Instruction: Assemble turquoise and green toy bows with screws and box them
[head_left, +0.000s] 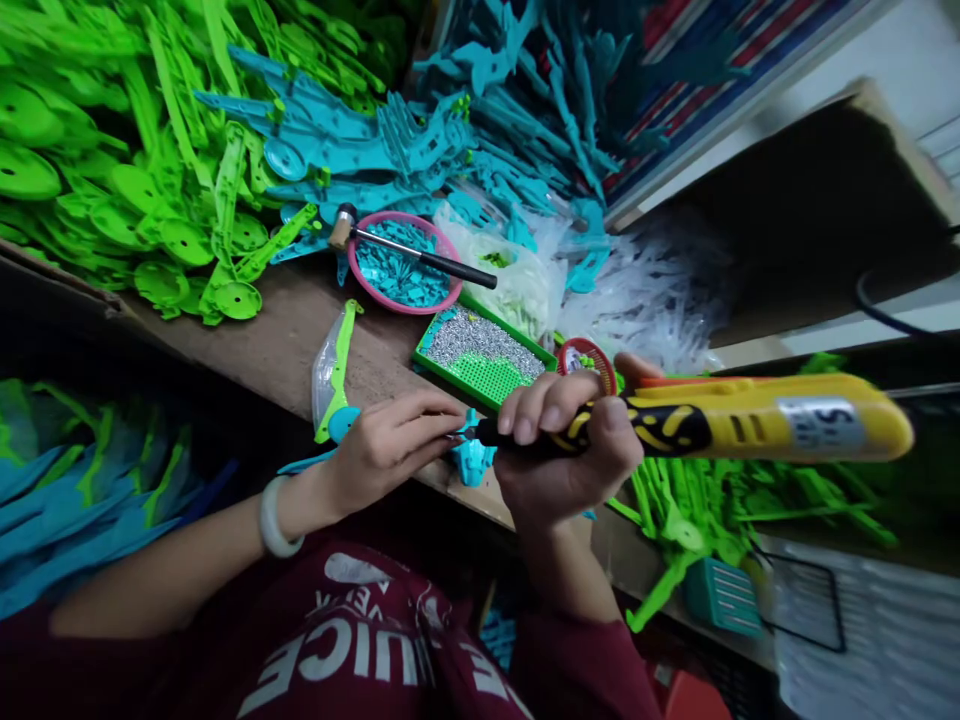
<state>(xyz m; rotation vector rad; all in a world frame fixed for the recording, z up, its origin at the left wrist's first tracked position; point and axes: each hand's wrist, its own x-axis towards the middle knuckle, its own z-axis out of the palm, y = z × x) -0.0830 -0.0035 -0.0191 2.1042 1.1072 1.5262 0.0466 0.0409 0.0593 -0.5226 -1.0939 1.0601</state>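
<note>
My right hand (570,440) is wrapped round a yellow and black electric screwdriver (757,420), whose dark tip points left. That tip meets a blue plastic part (472,460) near the table's front edge. With fingers pinched together, my left hand (397,440) holds the near end of this blue part by the tip. A green piece with a clear plastic blade (334,375) lies just beyond my left wrist, beside a round blue disc (343,423). Behind the hands stands a green tray (487,380) of small silver screws.
A pink bowl (405,298) of small blue parts has a hammer (427,258) lying across it. A red basket (592,355) and clear bags stand near the tray. Heaps of green parts (112,180) and blue parts (360,150) crowd the back; more green parts lie right.
</note>
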